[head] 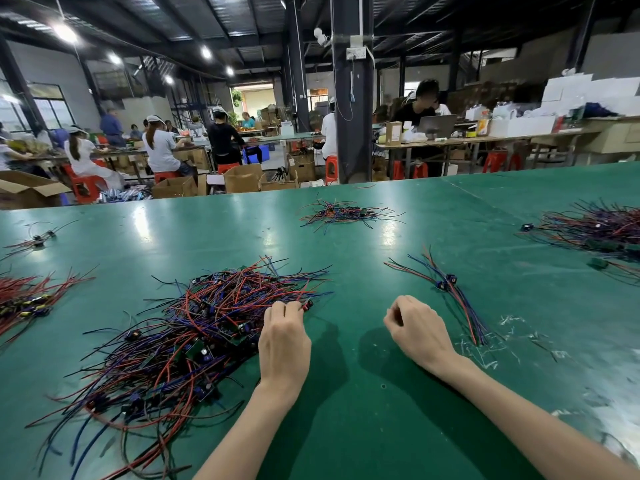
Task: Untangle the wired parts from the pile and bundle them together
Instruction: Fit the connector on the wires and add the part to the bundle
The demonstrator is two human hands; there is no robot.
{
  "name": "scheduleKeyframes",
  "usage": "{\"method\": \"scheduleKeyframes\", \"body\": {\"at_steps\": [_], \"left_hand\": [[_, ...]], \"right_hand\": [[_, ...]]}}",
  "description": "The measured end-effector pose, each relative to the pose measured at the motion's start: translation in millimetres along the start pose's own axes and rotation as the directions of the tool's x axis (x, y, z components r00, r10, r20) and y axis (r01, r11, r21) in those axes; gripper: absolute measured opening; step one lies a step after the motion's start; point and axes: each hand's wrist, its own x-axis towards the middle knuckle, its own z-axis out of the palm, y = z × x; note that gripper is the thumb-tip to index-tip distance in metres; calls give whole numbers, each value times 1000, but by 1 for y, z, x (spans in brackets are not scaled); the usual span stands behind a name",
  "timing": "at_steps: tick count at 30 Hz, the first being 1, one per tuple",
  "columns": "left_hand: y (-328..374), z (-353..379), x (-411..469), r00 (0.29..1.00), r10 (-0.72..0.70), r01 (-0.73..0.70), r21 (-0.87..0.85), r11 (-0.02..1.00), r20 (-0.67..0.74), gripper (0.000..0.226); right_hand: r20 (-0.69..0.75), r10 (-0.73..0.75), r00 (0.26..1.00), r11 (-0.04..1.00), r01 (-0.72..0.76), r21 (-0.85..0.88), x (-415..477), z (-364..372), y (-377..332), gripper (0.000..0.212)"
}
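A dark steel column stands beyond the far edge of a glossy green worktop in a dim, metal-roofed workshop. Left of the column, workers sit on red stools at long tables among open cardboard boxes, under bright ceiling lamps and near tall windows. Right of it, a person sits behind a laptop, near stacked white boxes.

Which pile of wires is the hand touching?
The big pile nearest the person, on the left. The left hand grips wires at its right edge; the other piles lie untouched.
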Motion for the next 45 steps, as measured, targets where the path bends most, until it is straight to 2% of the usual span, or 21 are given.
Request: {"method": "scheduleKeyframes", "body": {"at_steps": [2,6,8,11,13,16,21,23,26,28,30,33,37,42,45], "left_hand": [[0,-3,3,991,-118,106,-168,980,-67,13],[-3,-9,13,929,-350,273,-416,867,-120,15],[-3,-10,17,876,-478,347,-597,723,-70,14],[1,-7,19,802,-592,399,-809,432,80,15],[4,-5,18,803,-579,388,-863,323,144,18],[11,-6,16,818,-550,349,-906,239,170,19],[17,-14,17,848,-517,259,-943,209,118,26],[21,-16,17,858,-473,275,-957,91,202,24],[32,-18,13,830,-342,403,-898,-177,440,25],[38,-21,10,781,-251,503,-814,-292,572,26],[40,-22,8,724,-163,587,-723,-364,671,28],[42,-24,5,640,-49,701,-609,-370,766,29],[44,-22,1,532,20,816,-507,-279,846,25],[42,-20,-3,444,99,890,-426,-160,890,24],[42,-18,-3,453,89,891,-445,-93,887,14]], "right_hand": [[25,-2,1000,1000,2,23,-1,1,-3,18],[52,-11,999,996,6,90,-2,3,-7,17],[61,-22,998,991,14,136,-3,4,-10,17],[62,-33,997,974,18,228,-4,4,-13,18],[79,-43,996,960,20,280,-5,5,-15,18],[112,-76,991,932,31,360,-6,5,-18,16],[177,-128,976,893,36,449,-8,5,-22,13],[213,-119,970,859,-7,512,-9,3,-24,13],[308,-97,946,732,-142,667,-8,-3,-28,15],[389,-102,916,595,-257,762,-7,-6,-32,18],[449,-105,887,438,-364,822,-6,-7,-34,20],[484,-45,874,270,-456,848,-5,-9,-35,17],[517,45,855,115,-518,848,-1,-12,-34,17],[534,99,840,106,-542,833,3,-13,-28,11],[541,76,837,108,-547,830,3,-12,-26,11]]}}
